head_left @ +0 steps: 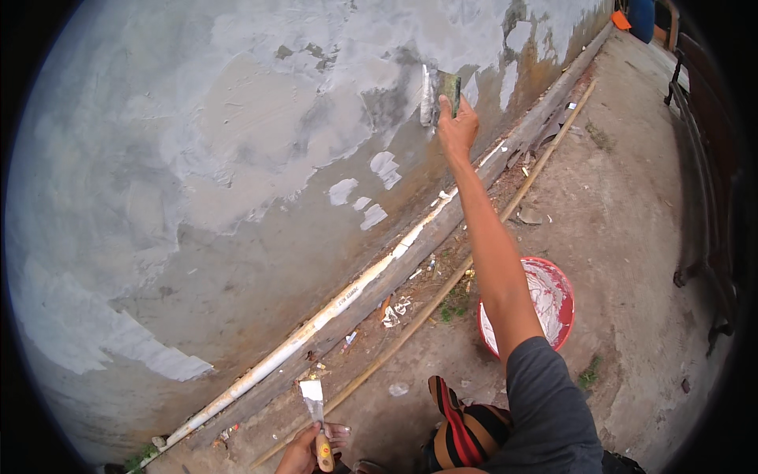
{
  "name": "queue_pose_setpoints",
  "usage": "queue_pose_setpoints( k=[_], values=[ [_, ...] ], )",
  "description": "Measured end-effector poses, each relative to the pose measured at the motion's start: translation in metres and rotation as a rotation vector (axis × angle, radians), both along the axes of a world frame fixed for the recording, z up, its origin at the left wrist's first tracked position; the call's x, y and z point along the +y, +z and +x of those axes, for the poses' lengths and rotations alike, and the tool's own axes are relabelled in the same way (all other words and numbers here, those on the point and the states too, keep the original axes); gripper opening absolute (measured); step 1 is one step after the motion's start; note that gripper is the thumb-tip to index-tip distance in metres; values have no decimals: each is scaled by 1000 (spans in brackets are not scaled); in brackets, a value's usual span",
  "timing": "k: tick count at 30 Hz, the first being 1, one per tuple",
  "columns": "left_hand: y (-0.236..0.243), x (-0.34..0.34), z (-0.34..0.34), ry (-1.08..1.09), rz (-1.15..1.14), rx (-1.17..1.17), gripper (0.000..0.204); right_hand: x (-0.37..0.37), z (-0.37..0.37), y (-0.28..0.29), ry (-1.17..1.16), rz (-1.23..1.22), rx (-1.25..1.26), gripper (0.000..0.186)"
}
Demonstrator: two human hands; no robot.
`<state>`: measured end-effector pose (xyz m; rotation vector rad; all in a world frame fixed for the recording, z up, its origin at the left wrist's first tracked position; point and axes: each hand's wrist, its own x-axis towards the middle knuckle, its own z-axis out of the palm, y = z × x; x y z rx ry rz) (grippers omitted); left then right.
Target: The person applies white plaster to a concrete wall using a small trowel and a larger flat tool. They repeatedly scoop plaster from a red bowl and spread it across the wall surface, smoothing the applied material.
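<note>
My right arm reaches up to the wall, where my right hand (459, 128) grips a wide plastering scraper (450, 88) by its dark green back. Thick white putty runs along the scraper's left edge, which is at the wall surface. Low in the view, my left hand (300, 452) is closed on a putty knife (323, 444) with a pale wooden handle. White putty covers the end of its upward-pointing blade. The grey wall (260, 268) carries broad smears and small patches of white putty. Beneath my right forearm sits a red bucket (565, 304) with white putty inside, partly hidden by the arm.
A white pipe (316, 322) follows the base of the wall. A long bamboo pole (442, 296) lies on the dirt floor alongside it, among scraps of litter (392, 314). A dark wooden bench (699, 150) stands at the right. A blue container (641, 20) is at the far right.
</note>
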<state>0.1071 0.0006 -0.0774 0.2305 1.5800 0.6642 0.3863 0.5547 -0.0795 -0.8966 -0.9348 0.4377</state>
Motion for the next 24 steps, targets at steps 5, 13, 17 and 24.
queue_pose_setpoints(
  k=[5, 13, 17, 24],
  values=[
    [9, 6, 9, 54, -10, -80, 35, -44, -44, 0, 127, -25, 11, 22],
    [54, -9, 11, 600, 435, -563, 40, -148, -107, 0, 884, -369, 931, 34],
    [111, -56, 30, 747, 718, -389, 28, -184, -123, 41, 1016, -392, 927, 38],
    [84, -101, -31, 806, 626, -468, 26, -265, -237, 80, 435, -57, 486, 56]
  ],
)
